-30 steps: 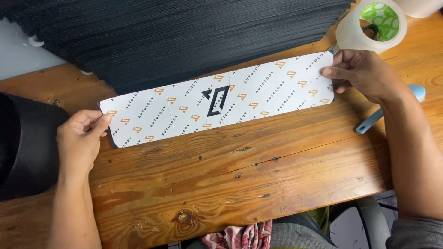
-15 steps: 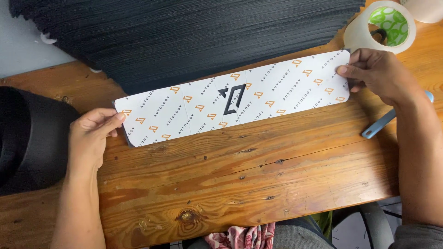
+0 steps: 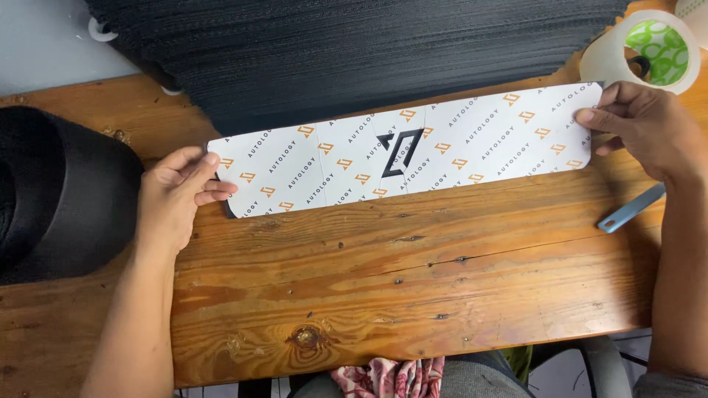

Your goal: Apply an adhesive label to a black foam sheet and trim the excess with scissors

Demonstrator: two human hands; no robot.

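Observation:
A long white strip (image 3: 413, 151) with rounded ends, printed with small orange marks and a black emblem in the middle, lies slanted across the wooden table (image 3: 383, 287). A dark layer shows under its left end. My left hand (image 3: 177, 195) grips the strip's left end with thumb and fingers. My right hand (image 3: 641, 129) pinches the right end, fingertips on the top face. Both ends rest low on the wood.
A tall stack of black ribbed sheets (image 3: 369, 51) fills the back of the table. A roll of clear tape (image 3: 653, 51) stands at the back right. A blue cutter handle (image 3: 630, 208) lies under my right wrist. A black rolled mat (image 3: 55, 191) sits at left.
Both hands and the strip sit further right and slightly lower in view than a second ago; both hands keep their hold on the strip's ends.

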